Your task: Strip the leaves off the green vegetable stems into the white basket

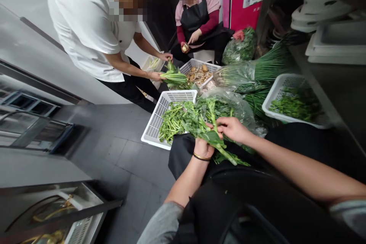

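My left hand [203,147], with a thin bracelet at the wrist, is closed around the stems of a bunch of leafy greens [213,139] over my black apron. My right hand [233,127] pinches a leaf or stem at the top of the same bunch. Just beyond the hands a white perforated basket [156,120] on the floor holds trimmed green stalks [171,122]. A clear plastic bag of more greens [228,105] lies beside it.
A person in a white shirt bends over a bunch of greens [175,78]. A seated person in a dark apron holds a small round vegetable [185,47]. More white baskets [276,93], bagged chives [257,70], steel counters left and a shelf right.
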Action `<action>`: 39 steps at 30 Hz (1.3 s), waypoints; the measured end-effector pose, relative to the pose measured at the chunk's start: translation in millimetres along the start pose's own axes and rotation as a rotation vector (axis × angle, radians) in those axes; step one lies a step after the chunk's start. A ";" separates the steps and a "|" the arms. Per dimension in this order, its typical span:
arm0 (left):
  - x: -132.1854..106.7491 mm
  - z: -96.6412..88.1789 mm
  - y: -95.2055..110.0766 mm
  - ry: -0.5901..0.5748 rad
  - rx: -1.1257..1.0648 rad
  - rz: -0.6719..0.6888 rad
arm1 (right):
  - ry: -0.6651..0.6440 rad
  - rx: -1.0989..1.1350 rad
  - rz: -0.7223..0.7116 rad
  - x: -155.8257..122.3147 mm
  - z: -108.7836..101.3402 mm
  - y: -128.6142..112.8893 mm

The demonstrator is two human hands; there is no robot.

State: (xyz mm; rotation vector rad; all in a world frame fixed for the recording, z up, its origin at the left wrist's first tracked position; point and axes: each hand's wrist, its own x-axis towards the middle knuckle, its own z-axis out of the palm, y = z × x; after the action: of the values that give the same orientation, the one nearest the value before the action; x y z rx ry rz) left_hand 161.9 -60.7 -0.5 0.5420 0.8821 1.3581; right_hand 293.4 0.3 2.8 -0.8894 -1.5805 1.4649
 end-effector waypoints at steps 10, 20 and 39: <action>0.8 -5.5 -3.1 -0.141 -0.170 -0.128 | -0.118 0.179 -0.004 13.4 -13.6 -23.6; 8.5 -7.6 -6.4 -0.029 -0.204 0.015 | 0.191 -1.061 -0.695 -16.1 -21.2 7.0; 37.3 -23.9 39.1 -0.066 0.205 -0.225 | -0.114 -0.276 0.084 33.7 -14.1 3.4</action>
State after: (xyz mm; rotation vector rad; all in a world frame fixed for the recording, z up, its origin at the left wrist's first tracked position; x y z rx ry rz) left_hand 118.4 -21.5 7.7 0.6213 1.0029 1.0472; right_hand 291.1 36.9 2.6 -1.0554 -1.8822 1.3972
